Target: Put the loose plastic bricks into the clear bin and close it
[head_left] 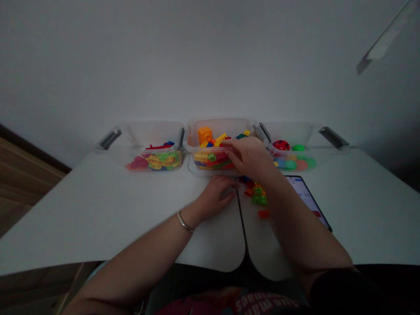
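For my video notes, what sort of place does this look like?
Probably a home or classroom play-and-sorting desk, though I can't be sure. White round-cornered desks hold clear plastic latched bins of colourful plastic building bricks, and a black-framed smartphone lies nearby.

1 head-worn camera, facing forward and down onto a white desk (pixel 98 210) from close above

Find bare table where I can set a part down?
Widest patch: bare white tabletop between the left hand and the table's left edge, in front of the left clear bin. Another lies right of the phone, in front of the right bin. Crowded: the middle bin under the right hand, and the loose bricks beside the phone.
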`<move>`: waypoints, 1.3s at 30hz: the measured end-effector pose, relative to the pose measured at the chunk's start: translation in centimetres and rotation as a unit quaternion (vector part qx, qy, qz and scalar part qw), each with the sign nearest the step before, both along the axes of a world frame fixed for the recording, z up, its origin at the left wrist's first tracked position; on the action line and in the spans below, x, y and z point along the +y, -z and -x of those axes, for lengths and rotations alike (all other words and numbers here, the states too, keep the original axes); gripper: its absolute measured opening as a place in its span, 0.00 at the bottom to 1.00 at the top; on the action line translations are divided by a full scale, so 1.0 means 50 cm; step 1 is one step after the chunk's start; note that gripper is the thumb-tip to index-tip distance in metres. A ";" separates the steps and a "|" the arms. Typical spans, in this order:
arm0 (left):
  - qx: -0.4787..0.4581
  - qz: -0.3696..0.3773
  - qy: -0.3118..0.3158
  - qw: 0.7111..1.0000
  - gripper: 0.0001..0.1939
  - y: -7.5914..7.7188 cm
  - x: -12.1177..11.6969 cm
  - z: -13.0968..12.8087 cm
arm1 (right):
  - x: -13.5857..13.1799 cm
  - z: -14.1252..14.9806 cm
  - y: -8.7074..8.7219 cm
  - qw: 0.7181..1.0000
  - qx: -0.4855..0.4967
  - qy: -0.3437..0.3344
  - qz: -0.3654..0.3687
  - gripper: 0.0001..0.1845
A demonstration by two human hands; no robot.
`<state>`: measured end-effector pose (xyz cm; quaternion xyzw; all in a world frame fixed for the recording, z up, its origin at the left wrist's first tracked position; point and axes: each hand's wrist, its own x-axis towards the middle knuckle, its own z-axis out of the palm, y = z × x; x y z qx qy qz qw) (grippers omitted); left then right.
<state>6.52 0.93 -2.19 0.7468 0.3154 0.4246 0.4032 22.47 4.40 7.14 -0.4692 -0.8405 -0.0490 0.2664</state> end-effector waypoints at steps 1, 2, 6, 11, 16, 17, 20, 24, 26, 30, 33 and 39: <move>0.028 -0.025 0.018 0.999 0.16 -0.002 -0.004 -0.003 | -0.004 0.005 0.000 1.000 -0.010 -0.005 0.003 0.21; 0.047 -0.042 0.036 0.997 0.18 -0.003 -0.007 -0.006 | -0.007 0.010 0.000 1.000 -0.018 -0.009 0.004 0.22; 0.120 -0.103 0.086 0.984 0.24 0.003 -0.018 -0.019 | -0.012 0.019 0.005 1.000 -0.019 -0.024 -0.004 0.23; 0.328 -0.202 0.103 0.917 0.25 0.014 -0.019 -0.025 | -0.003 0.016 0.011 0.999 0.010 -0.038 -0.017 0.22; 0.367 -0.241 0.095 0.894 0.25 0.021 -0.018 -0.023 | 0.009 0.009 0.013 0.992 0.113 -0.044 -0.018 0.22; 0.368 -0.242 0.096 0.893 0.24 0.021 -0.018 -0.023 | 0.010 0.007 0.012 0.990 0.135 -0.043 -0.024 0.22; 0.372 -0.244 0.098 0.890 0.24 0.018 -0.018 -0.023 | 0.009 0.001 0.009 0.983 0.169 -0.051 -0.043 0.21; 0.369 -0.252 0.095 0.890 0.23 0.015 -0.019 -0.024 | 0.006 -0.006 0.003 0.981 0.173 -0.065 -0.061 0.20; 0.361 -0.256 0.101 0.891 0.22 0.016 -0.018 -0.025 | 0.005 -0.008 0.002 0.980 0.175 -0.066 -0.067 0.20; 0.336 -0.252 0.114 0.900 0.21 0.019 -0.016 -0.027 | 0.003 -0.008 0.000 0.980 0.171 -0.068 -0.077 0.18; 0.296 -0.225 0.110 0.922 0.21 0.020 -0.011 -0.027 | -0.001 -0.007 -0.003 0.981 0.161 -0.070 -0.082 0.17; 0.212 -0.122 0.042 0.969 0.14 0.035 0.006 -0.021 | -0.009 -0.007 -0.007 0.982 0.151 -0.076 -0.084 0.16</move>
